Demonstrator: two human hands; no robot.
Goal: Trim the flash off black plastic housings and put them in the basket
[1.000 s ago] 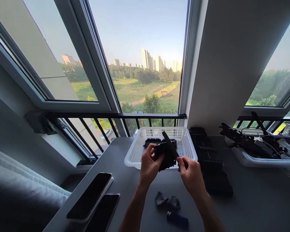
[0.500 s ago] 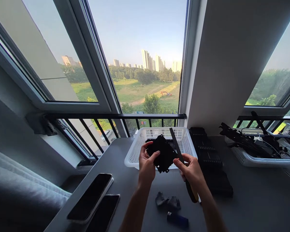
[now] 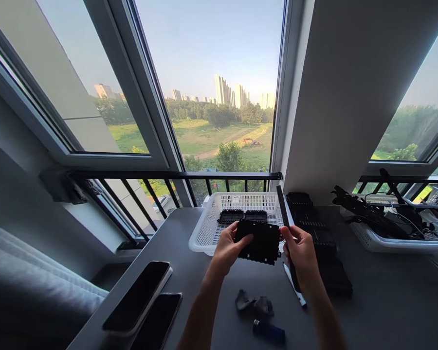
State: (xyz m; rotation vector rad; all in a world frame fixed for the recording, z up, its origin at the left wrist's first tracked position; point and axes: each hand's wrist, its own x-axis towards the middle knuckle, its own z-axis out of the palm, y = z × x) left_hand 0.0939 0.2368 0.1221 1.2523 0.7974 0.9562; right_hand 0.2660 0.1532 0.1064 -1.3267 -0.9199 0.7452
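A flat black plate with small notches along its edges (image 3: 261, 243) is held up in front of the basket. My left hand (image 3: 226, 248) grips its left side, thumb lying across the face. In my right hand (image 3: 300, 250) is a long dark flat tool (image 3: 282, 206), blade pointing up and handle running down under the palm. The fingertips of that hand are at the plate's right edge. Behind them a white basket (image 3: 200, 238) contains more black parts (image 3: 231, 217). A white pen (image 3: 294, 286) lies on the table below my right hand.
Stacked black parts (image 3: 319, 233) stand right of the basket. Farther right, a white tray (image 3: 390, 244) holds black pieces and cables. Two phones (image 3: 136, 296) (image 3: 156, 323) lie at left. Crumpled grey material (image 3: 253, 304) and a dark blue object (image 3: 269, 332) are in front.
The black plate has turned and moved slightly right and down, showing the parts in the basket. My right hand has shifted right, with the tool more upright, and the pen is now more visible.
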